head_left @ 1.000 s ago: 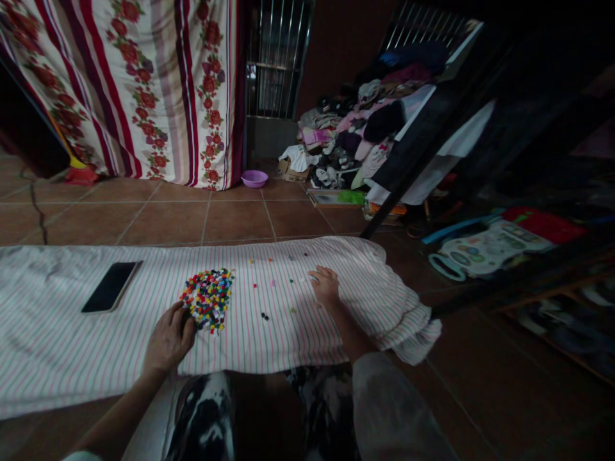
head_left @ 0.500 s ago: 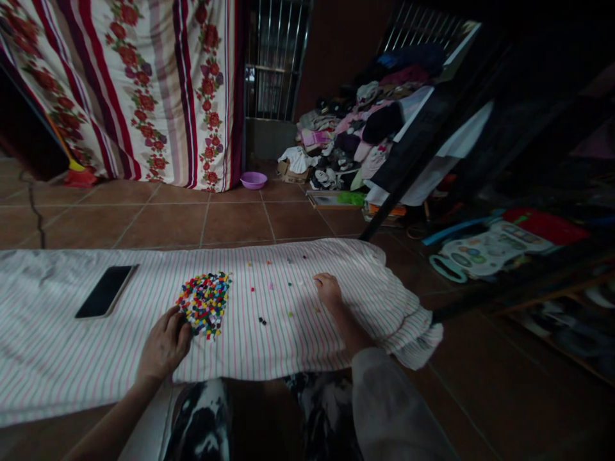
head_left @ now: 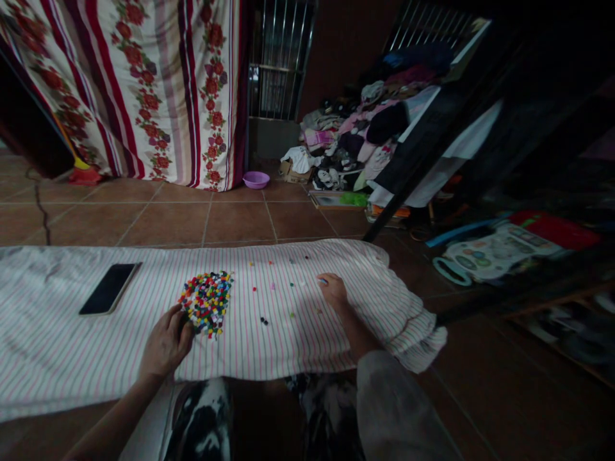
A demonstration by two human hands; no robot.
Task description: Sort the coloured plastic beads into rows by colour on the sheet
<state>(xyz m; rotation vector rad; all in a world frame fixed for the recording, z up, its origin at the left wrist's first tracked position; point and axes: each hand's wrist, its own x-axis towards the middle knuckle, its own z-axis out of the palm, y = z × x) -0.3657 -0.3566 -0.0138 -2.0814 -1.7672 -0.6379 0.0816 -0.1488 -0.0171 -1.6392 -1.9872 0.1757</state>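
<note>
A pile of small multicoloured bead-like pieces point(head_left: 207, 301) lies on a striped cloth point(head_left: 225, 358). My left hand point(head_left: 166, 339) rests at the pile's lower left edge, its fingers loosely bent and the thumb apart from them. To the right, my right hand point(head_left: 334, 291) is low over the cloth with thumb and fingers pinched together; what is between them, if anything, is too small to make out. Single pieces lie spread between the hands, among them a red one point(head_left: 254, 289), a pink one point(head_left: 273, 286), two black ones point(head_left: 264, 321) and a yellow-green one point(head_left: 292, 315).
A dark-screened phone point(head_left: 109, 289) lies on the cloth at left. Beyond the cloth's far edge are a tiled floor point(head_left: 235, 221), a purple basin point(head_left: 256, 180) and a heap of clothes point(head_left: 350, 137). A dark slanting pole point(head_left: 396, 208) stands beyond the right end.
The whole view has shifted slightly. My right hand has turned a little at the same place, its fingers still pinched. My left hand stays by the pile.
</note>
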